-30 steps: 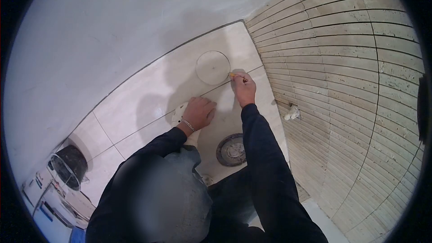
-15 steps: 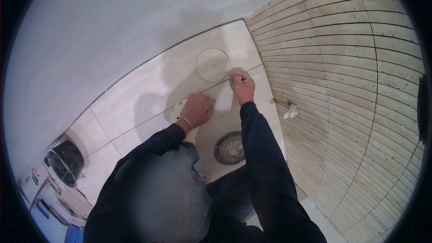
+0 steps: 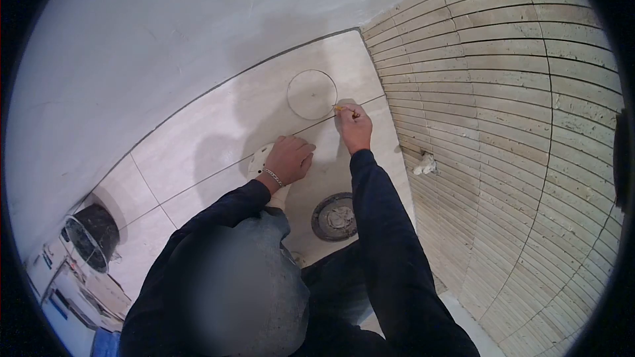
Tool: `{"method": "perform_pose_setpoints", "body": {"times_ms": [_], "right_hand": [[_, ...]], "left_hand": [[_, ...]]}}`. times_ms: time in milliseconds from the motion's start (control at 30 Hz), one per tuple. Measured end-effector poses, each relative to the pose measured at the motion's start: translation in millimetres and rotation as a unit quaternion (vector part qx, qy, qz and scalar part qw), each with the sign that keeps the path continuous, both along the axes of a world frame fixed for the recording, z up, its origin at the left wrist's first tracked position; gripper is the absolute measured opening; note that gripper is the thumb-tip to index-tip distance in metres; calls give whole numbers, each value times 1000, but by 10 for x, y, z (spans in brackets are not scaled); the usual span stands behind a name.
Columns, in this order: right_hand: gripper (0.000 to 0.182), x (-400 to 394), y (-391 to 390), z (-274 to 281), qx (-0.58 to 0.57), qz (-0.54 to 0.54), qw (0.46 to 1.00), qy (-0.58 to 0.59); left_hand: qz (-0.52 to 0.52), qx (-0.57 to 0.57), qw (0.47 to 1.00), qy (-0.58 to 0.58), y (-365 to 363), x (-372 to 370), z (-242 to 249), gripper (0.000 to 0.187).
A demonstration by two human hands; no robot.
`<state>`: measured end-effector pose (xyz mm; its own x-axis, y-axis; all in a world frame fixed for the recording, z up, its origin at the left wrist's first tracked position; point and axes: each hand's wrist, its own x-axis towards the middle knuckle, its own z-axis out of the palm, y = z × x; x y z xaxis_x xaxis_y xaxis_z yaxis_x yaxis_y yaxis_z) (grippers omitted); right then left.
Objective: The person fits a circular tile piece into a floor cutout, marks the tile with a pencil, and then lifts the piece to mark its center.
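A thin yellow pencil point(image 3: 340, 108) is pinched in the fingers of my right hand point(image 3: 355, 125). Its tip is at the lower right edge of a circle point(image 3: 313, 95) drawn on the pale floor tile point(image 3: 350, 59), with a small mark at its centre. My left hand point(image 3: 289, 160), a chain bracelet at the wrist, rests palm down over a cream shoe with holes point(image 3: 260, 157). The fingers there are loosely stretched and hold nothing visible.
A round dark-rimmed fitting with a rough grey middle point(image 3: 335, 217) lies in the floor near my legs. A black bucket point(image 3: 94, 235) stands at the far left. White wall point(image 3: 165, 39) and ribbed stone-like wall point(image 3: 503, 106) meet at the floor's corner.
The view has shifted slightly. The pencil stays at nearly the same spot on the circle's edge, and my left hand keeps its place on the shoe.
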<state>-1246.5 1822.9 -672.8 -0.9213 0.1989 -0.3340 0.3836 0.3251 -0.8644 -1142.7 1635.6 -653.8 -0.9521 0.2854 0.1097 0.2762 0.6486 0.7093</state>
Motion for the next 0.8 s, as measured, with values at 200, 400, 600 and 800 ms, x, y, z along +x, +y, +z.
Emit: {"method": "perform_pose_setpoints", "body": {"times_ms": [200,400,600,800], "right_hand": [[19,30,-73,149,21,-55,996,69],[15,119,-26,198,-12,-16,1000,2],[16,290,-68,113,-83,7,996,-16],[16,286,-113,213,-82,14,995,-51]], "left_hand": [[-6,-17,1000,-6,-5,-16,48,19],[5,3,1000,12,-9,5,4,19],[-6,-10,1000,-6,-16,-2,5,21],[-2,-7,1000,4,-14,5,-7,21]]}}
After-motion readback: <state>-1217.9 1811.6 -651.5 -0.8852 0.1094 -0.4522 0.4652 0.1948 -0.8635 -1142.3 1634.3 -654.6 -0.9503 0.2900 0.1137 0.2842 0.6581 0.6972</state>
